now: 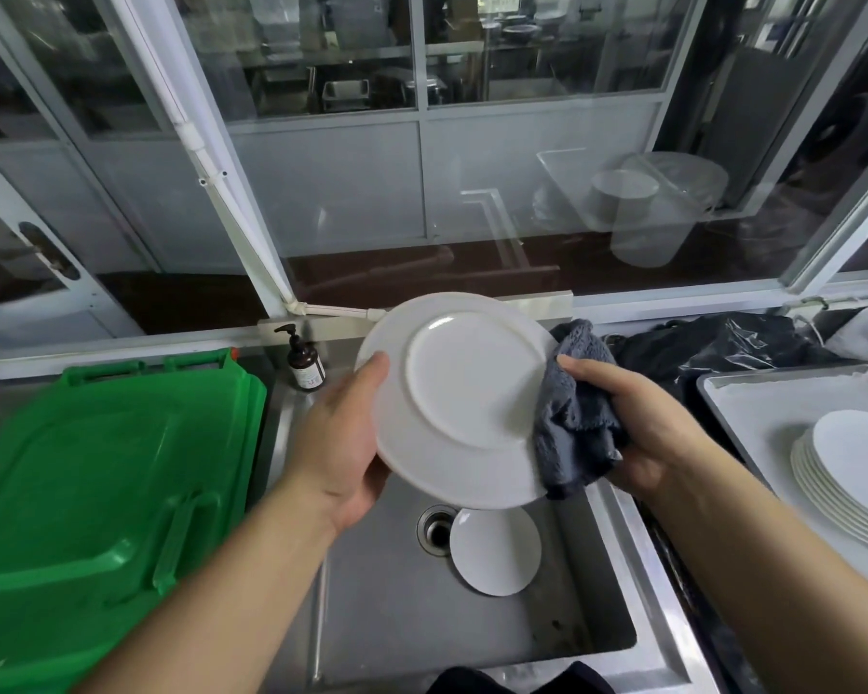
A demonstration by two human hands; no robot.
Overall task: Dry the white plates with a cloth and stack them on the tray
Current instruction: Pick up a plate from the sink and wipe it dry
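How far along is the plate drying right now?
Done: a stack of white plates already sits on the tray at right. In hand: the left hand grips a plate underside-up over the sink, while the right hand holds the grey cloth against its edge. Left: one plate in the sink.

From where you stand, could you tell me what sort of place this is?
Probably a commercial kitchen's dishwashing area: a steel sink with a plate in it, a stack of white plates on a metal tray, and steel equipment behind the glass partition.
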